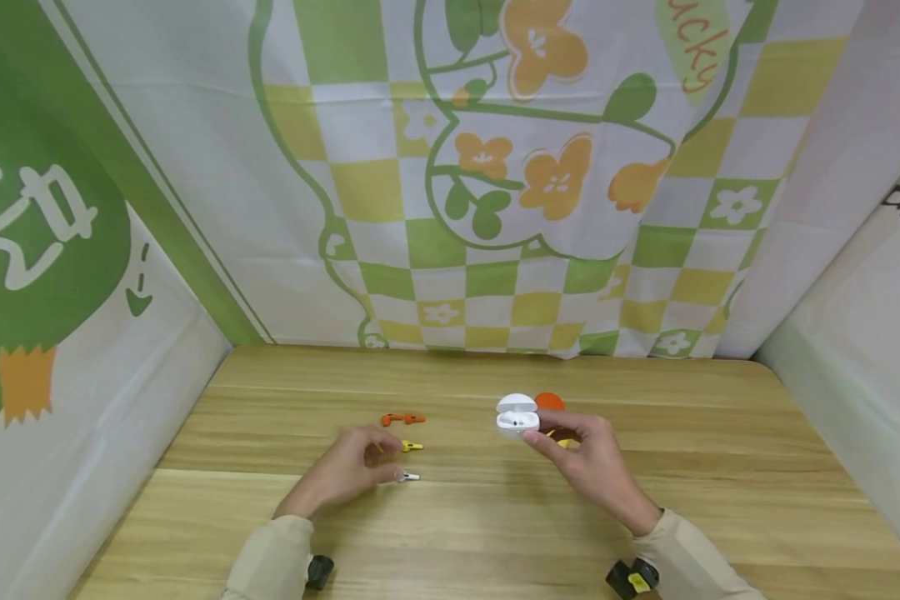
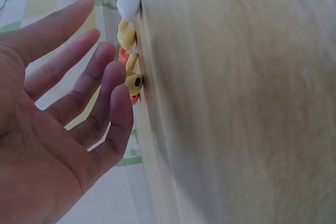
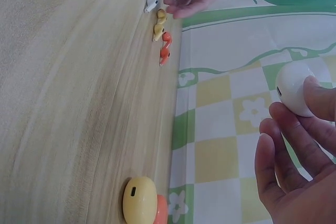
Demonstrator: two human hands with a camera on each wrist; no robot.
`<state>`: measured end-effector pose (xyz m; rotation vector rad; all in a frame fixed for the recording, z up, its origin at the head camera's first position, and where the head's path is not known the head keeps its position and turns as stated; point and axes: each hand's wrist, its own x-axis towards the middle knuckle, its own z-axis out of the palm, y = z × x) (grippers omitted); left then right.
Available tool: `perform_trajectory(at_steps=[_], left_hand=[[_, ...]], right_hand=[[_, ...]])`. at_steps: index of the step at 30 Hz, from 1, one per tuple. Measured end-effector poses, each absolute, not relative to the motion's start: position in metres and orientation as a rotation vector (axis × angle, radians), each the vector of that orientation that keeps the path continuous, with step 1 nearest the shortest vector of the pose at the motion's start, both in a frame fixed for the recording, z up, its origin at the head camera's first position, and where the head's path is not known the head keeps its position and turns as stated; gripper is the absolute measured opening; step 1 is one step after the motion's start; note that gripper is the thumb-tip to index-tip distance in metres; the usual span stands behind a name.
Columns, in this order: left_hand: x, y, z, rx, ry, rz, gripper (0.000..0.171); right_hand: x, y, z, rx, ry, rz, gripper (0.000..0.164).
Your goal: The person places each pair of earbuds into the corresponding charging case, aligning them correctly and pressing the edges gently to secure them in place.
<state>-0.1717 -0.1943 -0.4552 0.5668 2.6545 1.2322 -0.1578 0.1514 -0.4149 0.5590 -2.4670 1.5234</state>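
Observation:
My right hand (image 1: 588,462) holds a white earbud case (image 1: 517,421) above the table, its lid raised. In the right wrist view, the thumb and fingers pinch the white case (image 3: 294,90) by its sides. My left hand (image 1: 348,467) hovers beside the loose earbuds with its fingers loosely bent and nothing between them. Nearest to it are a white earbud (image 1: 411,477) and a yellow earbud (image 1: 412,447). A second yellow earbud (image 2: 126,36) shows in the left wrist view. Two orange earbuds (image 1: 415,419) lie farther back.
Near the right hand stand a yellow case (image 3: 139,200) and an orange case (image 1: 550,402), partly hidden by that hand in the head view. The wooden table (image 1: 465,533) meets patterned cloth (image 1: 487,292) at its back and sides.

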Motion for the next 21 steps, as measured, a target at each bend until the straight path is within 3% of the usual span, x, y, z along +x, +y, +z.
perform_trajectory(at_steps=[15, 21], left_hand=[[-0.173, -0.187, -0.461, 0.572, 2.692, 1.091, 0.026], [-0.173, -0.184, -0.463, 0.565, 2.735, 1.023, 0.014]], right_hand=[[-0.158, 0.151, -0.416, 0.548, -2.473, 1.548, 0.02], [-0.158, 0.152, -0.416, 0.539, -2.482, 1.543, 0.021]])
